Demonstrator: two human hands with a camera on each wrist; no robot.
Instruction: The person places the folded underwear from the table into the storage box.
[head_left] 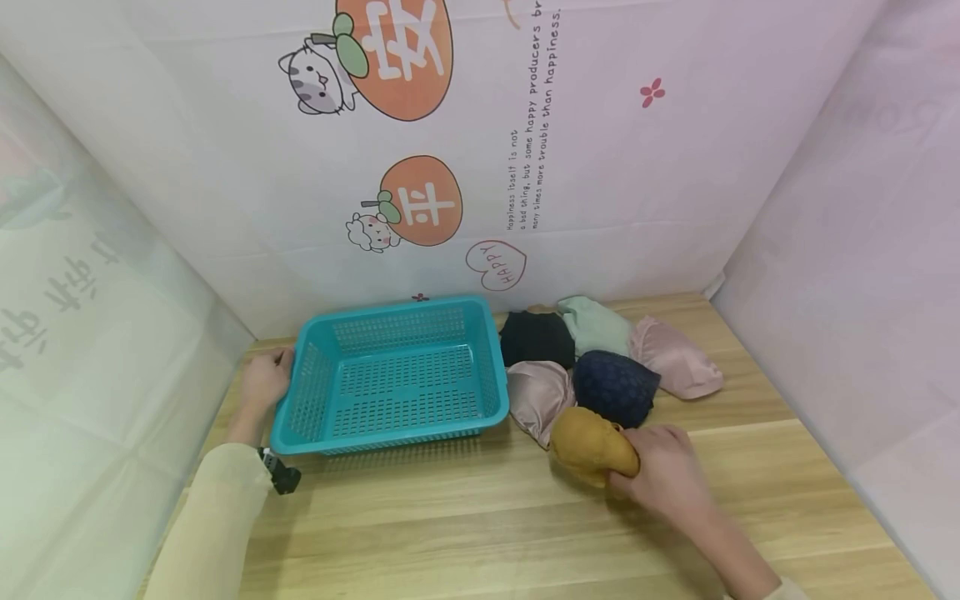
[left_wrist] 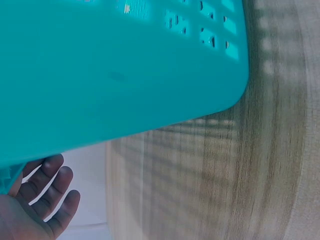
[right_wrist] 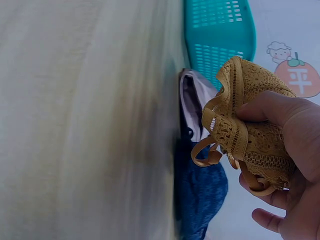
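Observation:
My right hand (head_left: 663, 467) pinches a folded mustard-yellow lace bra (head_left: 588, 442) above the table, right of the basket. In the right wrist view, the thumb presses on the lace of this bra (right_wrist: 262, 130), and its thin straps dangle. On the far left, my left hand (head_left: 266, 379) holds the rim of a turquoise plastic basket (head_left: 408, 396) that has nothing inside. The left wrist view shows the fingers (left_wrist: 52, 192) under the rim, with the thumb mostly hidden. Just beyond the yellow bra lie a satiny pink bra (head_left: 538, 396) and a navy bra (head_left: 615, 387).
Behind these rest a black folded garment (head_left: 536, 337), a pale green one (head_left: 596, 325) and another pink one (head_left: 675, 358), close together against the back. White printed cloth (head_left: 600, 167) walls the wooden table (head_left: 450, 525) at the back and both sides.

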